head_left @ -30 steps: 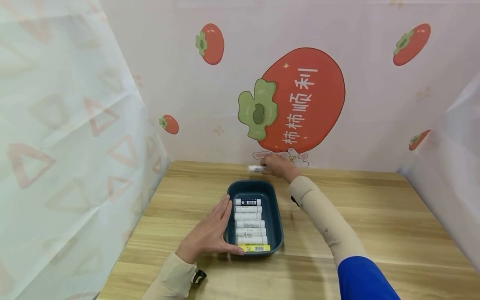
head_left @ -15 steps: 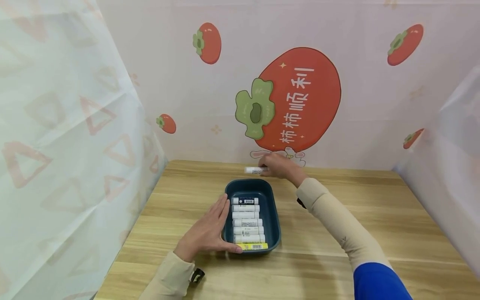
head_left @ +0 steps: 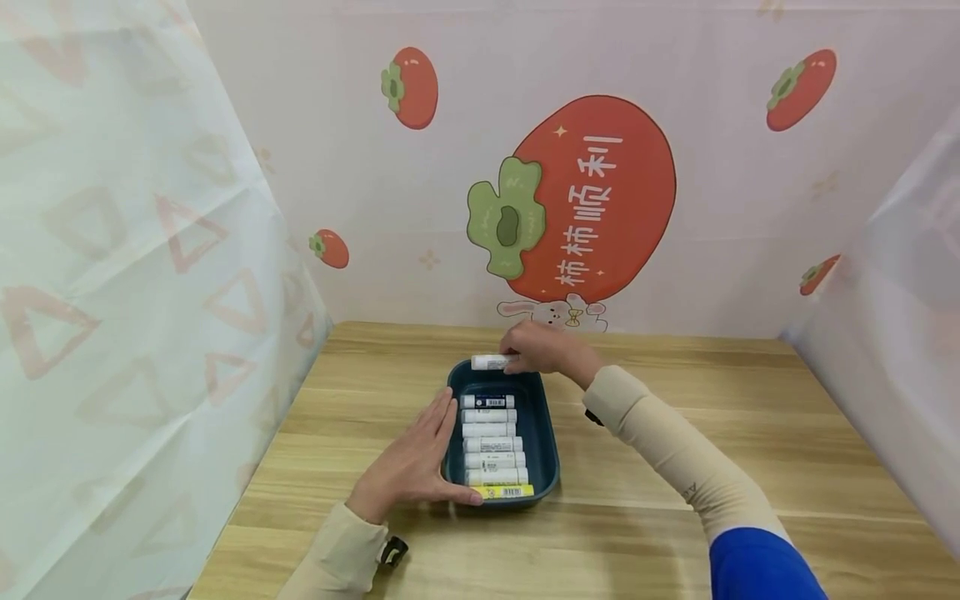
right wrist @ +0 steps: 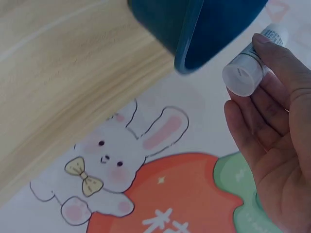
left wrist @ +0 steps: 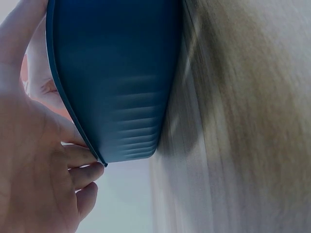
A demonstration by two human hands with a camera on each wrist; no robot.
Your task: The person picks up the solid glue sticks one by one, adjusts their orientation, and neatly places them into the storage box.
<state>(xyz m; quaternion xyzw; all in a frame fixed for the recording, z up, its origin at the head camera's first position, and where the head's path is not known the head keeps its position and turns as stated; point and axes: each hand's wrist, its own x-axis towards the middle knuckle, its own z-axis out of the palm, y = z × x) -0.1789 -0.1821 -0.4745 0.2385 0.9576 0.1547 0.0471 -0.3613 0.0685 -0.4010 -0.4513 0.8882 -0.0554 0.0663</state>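
My right hand [head_left: 543,347] pinches a white lip balm tube [head_left: 487,362] between thumb and fingers, above the far rim of a dark blue tray [head_left: 552,450]. In the right wrist view, the translucent end of this tube [right wrist: 244,76] faces the camera, apart from the tray. Inside the tray, several tubes lie side by side in a column: a dark-labelled tube [head_left: 487,402] at the far end, white ones between, a yellow one [head_left: 513,492] nearest me. My left hand [head_left: 411,458] rests against the tray's left rim, fingers extended and thumb spread to the near corner.
The tray stands on a wood-grain table [head_left: 660,417]. A patterned back sheet [head_left: 720,250] rises behind the table's far edge, with pale sheets on both sides. The tray's far end, beyond the dark-labelled tube, shows bare floor.
My right hand has brought the white lip balm tube nearer, from beyond the tray to above its far rim. The left hand and the tubes in the tray stay as they were.
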